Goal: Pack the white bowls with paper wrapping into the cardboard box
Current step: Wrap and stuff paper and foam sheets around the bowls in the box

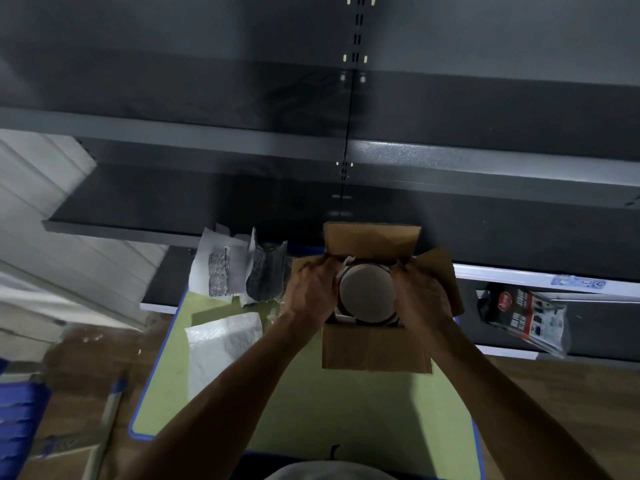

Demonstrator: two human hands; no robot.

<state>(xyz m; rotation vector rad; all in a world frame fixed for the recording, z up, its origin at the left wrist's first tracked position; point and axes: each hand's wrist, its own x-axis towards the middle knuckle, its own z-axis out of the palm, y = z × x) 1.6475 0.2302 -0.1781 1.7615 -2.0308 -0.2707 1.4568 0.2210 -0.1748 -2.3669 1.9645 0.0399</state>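
Left hand (311, 289), right hand (423, 293) either side of white bowl (367, 293) in cardboard box (375, 348), fingers curled around it.

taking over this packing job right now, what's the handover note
left hand: grips the left side of the white bowl, fingers curled at its paper wrapping.
right hand: grips the bowl's right side.
Things: the bowl sits upside down inside the open cardboard box on the green table; a bubble wrap sheet lies left of the box.
Done: bowl and paper are in the box; what lies beneath is hidden.
Left: let go, tuck the paper, close the flaps.
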